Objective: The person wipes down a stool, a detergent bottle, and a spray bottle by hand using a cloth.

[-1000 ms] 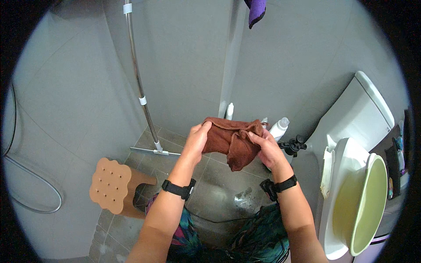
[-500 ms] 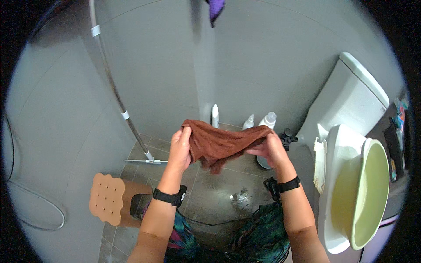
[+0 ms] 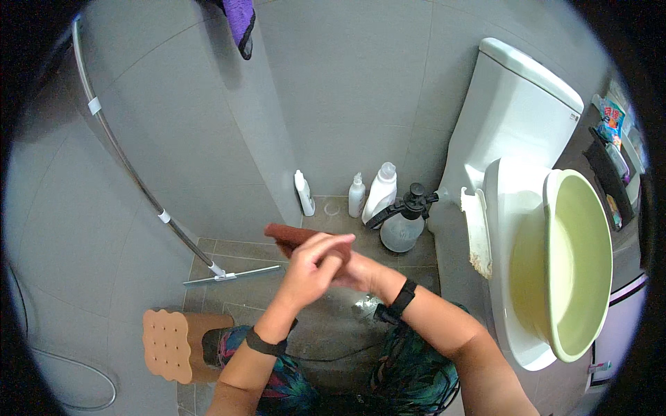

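Note:
A brown cloth [image 3: 288, 234], folded and bunched small, is between my two hands above the tiled floor. My left hand [image 3: 313, 272] lies over it from the near side, closed on the cloth, its fingers pointing right. Beneath and to the right, my right hand [image 3: 361, 270] grips the other part of the cloth, its fingers partly covered by the left. One end of the cloth sticks out to the upper left. Black straps circle both wrists.
A floor squeegee [image 3: 225, 276] leans at left, behind a tan stool [image 3: 166, 347]. White bottles [image 3: 380, 194] and a pump sprayer [image 3: 402, 229] stand by the far wall. At right, a green basin [image 3: 531, 277] rests on the toilet [image 3: 510, 104]. A purple cloth [image 3: 239, 24] hangs above.
The cloth was stretched wide between my spread hands; now my hands have come together and it is folded up between them. The view has shifted, showing the sprayer more fully.

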